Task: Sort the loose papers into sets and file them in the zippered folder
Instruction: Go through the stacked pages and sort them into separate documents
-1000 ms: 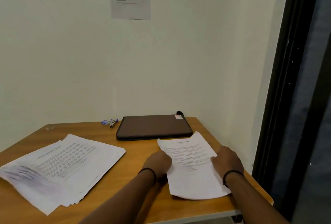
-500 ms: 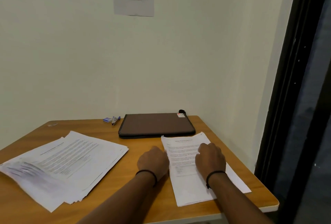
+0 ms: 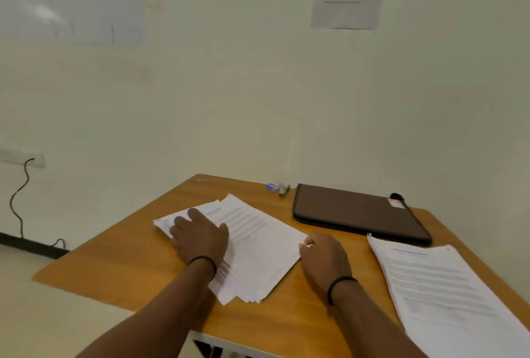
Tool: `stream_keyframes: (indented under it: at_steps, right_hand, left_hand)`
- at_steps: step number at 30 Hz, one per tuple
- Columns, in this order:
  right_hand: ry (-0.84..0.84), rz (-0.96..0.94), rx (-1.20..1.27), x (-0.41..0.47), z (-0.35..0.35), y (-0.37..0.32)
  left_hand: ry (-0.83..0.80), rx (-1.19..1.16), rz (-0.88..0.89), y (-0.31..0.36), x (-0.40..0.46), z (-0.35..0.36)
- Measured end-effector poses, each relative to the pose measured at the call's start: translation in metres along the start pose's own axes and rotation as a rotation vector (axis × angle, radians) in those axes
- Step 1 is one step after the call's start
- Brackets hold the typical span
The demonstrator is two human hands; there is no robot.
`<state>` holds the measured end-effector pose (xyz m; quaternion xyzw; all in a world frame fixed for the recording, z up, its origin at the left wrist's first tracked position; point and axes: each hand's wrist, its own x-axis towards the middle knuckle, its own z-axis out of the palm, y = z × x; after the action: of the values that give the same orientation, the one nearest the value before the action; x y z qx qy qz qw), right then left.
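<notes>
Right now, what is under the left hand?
The left hand lies flat on a fanned stack of printed papers on the wooden table. The text beneath the palm is covered.

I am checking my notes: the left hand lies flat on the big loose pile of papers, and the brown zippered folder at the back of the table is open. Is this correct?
Not fully. The left hand does lie flat on the loose pile of papers, but the head view shows the brown zippered folder closed, lying flat at the back of the table.
</notes>
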<state>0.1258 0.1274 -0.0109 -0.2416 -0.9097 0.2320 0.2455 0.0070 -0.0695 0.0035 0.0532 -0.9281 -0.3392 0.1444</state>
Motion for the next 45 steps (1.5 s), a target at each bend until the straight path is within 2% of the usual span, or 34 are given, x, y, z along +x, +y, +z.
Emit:
stream_keyframes:
  at_steps: [3,5,8,12,18,23,27,32,39,42,45]
  right_hand:
    - [-0.063,-0.056,-0.033,0.008,0.027,-0.022]
    - [-0.088,-0.110,-0.051,0.007,0.039,-0.029]
    - [-0.087,-0.136,-0.071,0.015,0.047,-0.034]
    - [-0.082,-0.139,-0.076,0.029,0.048,-0.035]
    - [-0.038,-0.212,0.129,0.053,0.061,-0.053]
    - [0.104,-0.232,0.274,0.065,0.080,-0.068]
    - [0.126,-0.148,0.350,0.065,0.090,-0.061]
    - [0.087,-0.204,0.318,0.062,0.080,-0.060]
    - [0.100,-0.298,0.133,0.049,0.075,-0.068]
    - [0.102,-0.257,0.097,0.044,0.071,-0.072]
    - [0.151,-0.181,0.185,0.043,0.069,-0.071]
  left_hand:
    - [0.001,-0.143,-0.211,-0.032,0.033,-0.002]
    - [-0.018,-0.267,-0.241,-0.036,0.041,0.000]
    - [-0.128,-0.611,-0.308,-0.026,0.056,0.004]
    - [-0.352,-0.941,-0.436,-0.026,0.072,0.025]
    - [-0.816,-1.293,-0.380,0.001,0.057,0.036]
    - [-1.025,-1.502,-0.417,0.008,0.056,0.046]
    - [-1.150,-1.539,-0.405,0.007,0.063,0.048]
    - [-1.189,-1.506,-0.350,0.013,0.060,0.046]
    - [-1.180,-1.489,-0.334,0.009,0.054,0.042]
    - [-1.150,-1.492,-0.359,0.009,0.054,0.038]
    - [-1.151,-1.479,-0.361,0.009,0.054,0.035]
